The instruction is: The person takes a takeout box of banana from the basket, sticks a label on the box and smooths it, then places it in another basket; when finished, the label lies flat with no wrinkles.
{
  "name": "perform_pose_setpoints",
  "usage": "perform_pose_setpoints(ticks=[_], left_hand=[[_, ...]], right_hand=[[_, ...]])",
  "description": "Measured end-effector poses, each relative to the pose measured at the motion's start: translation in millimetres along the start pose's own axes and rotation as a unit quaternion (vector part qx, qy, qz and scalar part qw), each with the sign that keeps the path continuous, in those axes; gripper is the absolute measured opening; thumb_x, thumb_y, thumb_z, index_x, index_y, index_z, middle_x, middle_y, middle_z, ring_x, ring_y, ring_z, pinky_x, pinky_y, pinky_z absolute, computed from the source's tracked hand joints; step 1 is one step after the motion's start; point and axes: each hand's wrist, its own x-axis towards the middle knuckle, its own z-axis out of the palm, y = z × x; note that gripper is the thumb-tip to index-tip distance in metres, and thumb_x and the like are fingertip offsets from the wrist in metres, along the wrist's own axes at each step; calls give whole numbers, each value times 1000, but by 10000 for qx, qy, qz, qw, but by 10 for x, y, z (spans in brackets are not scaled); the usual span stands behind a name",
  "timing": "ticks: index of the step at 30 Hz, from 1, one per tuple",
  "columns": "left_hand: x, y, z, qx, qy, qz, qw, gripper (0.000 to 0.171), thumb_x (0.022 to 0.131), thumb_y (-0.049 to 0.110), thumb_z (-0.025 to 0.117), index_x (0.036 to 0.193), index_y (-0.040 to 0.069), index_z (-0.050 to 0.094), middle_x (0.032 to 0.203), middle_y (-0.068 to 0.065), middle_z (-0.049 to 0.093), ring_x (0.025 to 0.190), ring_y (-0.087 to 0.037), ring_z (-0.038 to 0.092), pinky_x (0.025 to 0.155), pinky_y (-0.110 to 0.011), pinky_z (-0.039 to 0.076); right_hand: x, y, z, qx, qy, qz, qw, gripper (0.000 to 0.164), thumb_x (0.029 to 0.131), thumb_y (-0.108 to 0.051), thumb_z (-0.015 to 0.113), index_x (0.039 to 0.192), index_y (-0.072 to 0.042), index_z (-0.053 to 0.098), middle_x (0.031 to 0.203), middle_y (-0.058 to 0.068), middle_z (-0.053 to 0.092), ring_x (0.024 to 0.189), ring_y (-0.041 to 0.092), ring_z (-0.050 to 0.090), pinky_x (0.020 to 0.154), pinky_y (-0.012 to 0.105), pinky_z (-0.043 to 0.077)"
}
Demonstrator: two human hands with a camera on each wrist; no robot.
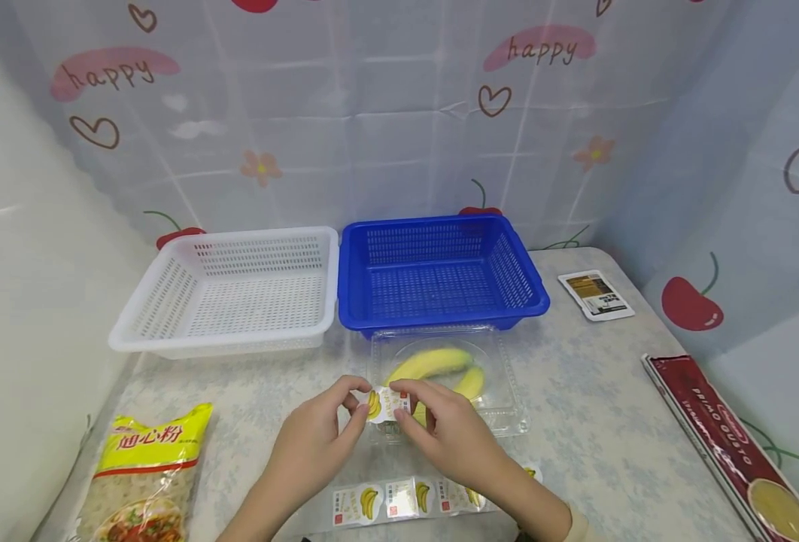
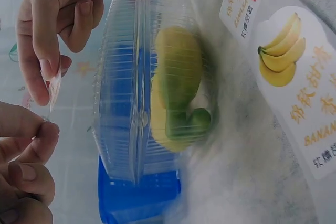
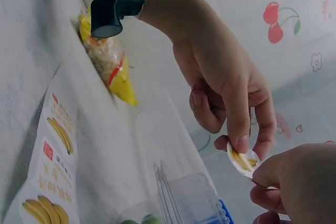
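Observation:
A banana-printed sticker [image 1: 384, 404] is stretched between my two hands, above the front of a clear plastic box. My left hand [image 1: 318, 436] pinches its left edge between thumb and finger. At the opposite edge, my right hand [image 1: 454, 433] pinches it the same way. Inside the lidded box [image 1: 508, 391] lie yellow bananas [image 1: 436, 363], partly hidden behind my right hand; their green tips show in the left wrist view. Closer to me, a strip of banana labels [image 1: 372, 506] lies on the table, partly covered by my right forearm.
Behind the box stand a white basket [image 1: 223, 342] and a blue basket [image 1: 440, 320], side by side. A yellow-topped food bag [image 1: 145, 474] lies at the left. On the right are a small flat packet [image 1: 596, 295] and a long red package [image 1: 727, 444].

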Motion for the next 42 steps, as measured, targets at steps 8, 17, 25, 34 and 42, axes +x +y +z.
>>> perform_pose_setpoints(ticks=[8, 17, 25, 34, 42], left_hand=[[297, 113, 193, 186, -68, 465, 9987, 23, 94, 23, 66, 117, 24, 66, 83, 15, 67, 44, 1, 32, 43, -20, 33], [590, 236, 363, 638, -157, 890, 9939, 23, 96, 23, 63, 119, 20, 65, 80, 10, 67, 49, -3, 41, 43, -20, 35], [746, 268, 513, 712, -352, 896, 9928, 23, 97, 24, 62, 119, 18, 66, 84, 8, 66, 56, -5, 48, 46, -20, 38], [820, 288, 605, 934, -250, 832, 9918, 23, 95, 22, 64, 118, 18, 68, 85, 5, 66, 66, -8, 56, 52, -22, 41], [823, 285, 659, 996, -116, 913, 9908, 24, 95, 20, 64, 118, 16, 69, 92, 3, 70, 69, -10, 60, 50, -21, 42]], right_hand=[[70, 118, -222, -697, 209, 667, 9951, 33, 93, -18, 70, 126, -14, 66, 92, -10, 63, 53, -4, 38, 50, 17, 40], [164, 288, -389, -1091, 217, 1157, 9870, 32, 93, -19, 70, 124, -15, 67, 89, -4, 66, 50, 1, 36, 46, 21, 36], [215, 448, -434, -1451, 71, 1456, 9786, 34, 94, -22, 69, 127, -15, 66, 88, -3, 65, 52, 6, 37, 46, 22, 33], [242, 522, -456, -1695, 74, 1337, 9764, 34, 92, -23, 71, 125, -14, 67, 85, -4, 63, 54, 7, 38, 49, 23, 34], [257, 583, -452, -1819, 15, 1303, 9747, 34, 91, -24, 73, 123, -14, 67, 82, -6, 61, 54, 7, 39, 50, 24, 36]])
